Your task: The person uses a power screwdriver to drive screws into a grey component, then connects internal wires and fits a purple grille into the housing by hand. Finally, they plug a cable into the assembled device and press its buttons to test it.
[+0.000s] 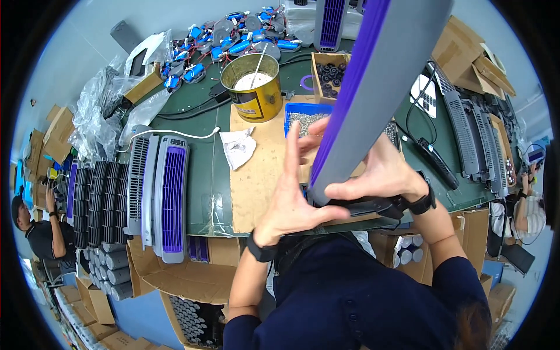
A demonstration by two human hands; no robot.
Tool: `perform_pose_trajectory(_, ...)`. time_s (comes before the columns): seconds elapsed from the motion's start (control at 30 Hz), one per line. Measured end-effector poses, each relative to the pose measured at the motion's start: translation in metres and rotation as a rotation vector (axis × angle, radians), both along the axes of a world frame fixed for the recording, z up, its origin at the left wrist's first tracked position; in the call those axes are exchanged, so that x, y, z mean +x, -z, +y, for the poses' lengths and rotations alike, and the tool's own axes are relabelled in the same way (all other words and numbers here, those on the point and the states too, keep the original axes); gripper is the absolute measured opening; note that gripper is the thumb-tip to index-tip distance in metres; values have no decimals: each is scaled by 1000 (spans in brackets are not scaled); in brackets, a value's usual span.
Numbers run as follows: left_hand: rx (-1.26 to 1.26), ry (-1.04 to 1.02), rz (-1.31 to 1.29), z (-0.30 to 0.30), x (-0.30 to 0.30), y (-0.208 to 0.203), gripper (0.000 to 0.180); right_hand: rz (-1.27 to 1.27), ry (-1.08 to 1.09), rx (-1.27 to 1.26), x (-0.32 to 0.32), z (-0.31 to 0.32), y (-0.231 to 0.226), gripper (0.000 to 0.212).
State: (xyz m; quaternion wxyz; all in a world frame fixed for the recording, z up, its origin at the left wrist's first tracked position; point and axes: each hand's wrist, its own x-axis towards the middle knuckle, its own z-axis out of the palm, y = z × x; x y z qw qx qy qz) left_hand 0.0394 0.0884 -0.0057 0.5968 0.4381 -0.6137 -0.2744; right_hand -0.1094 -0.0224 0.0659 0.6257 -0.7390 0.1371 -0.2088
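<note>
A tall grey and purple tower fan leans up across the view, its lower end close in front of me. My right hand is wrapped round that lower end, with the thumb lying on the grey casing. On the purple side, my left hand has its fingers stretched apart and its thumb pointing right beneath the casing. Some left fingertips pass behind the fan, so whether they touch it is hidden. Below the hands is a dark part, partly covered. A blue tray of small metal pieces lies just beyond the fan.
A yellow tin with a stick stands on a cardboard sheet beside crumpled white paper. More fan bodies and black ribbed rollers line the left. Blue motor parts are piled behind. A co-worker is at far left.
</note>
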Motion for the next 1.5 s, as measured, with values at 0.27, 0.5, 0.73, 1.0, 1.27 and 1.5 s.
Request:
perform_pose_trajectory(0.27,169,205,-380,7,36,9,94,-63,90,-6,-16,1,-55,84)
perform_pose_trajectory(0.5,-195,74,-489,13,17,-93,76,3,293,-138,-69,27,-145,94)
perform_pose_trajectory(0.73,-314,90,-337,39,-67,-135,76,-57,431,-152,-160,47,-178,88)
perform_pose_trajectory(1.0,-245,80,-347,27,-66,-103,65,13,710,-571,-156,38,-186,57)
perform_pose_trajectory(1.27,-115,-501,0,71,30,-45,45,32,381,-532,-119,21,-186,66)
perform_pose_trajectory(1.5,-73,-514,94,76,34,-38,35,-29,508,-644,-122,21,-201,63)
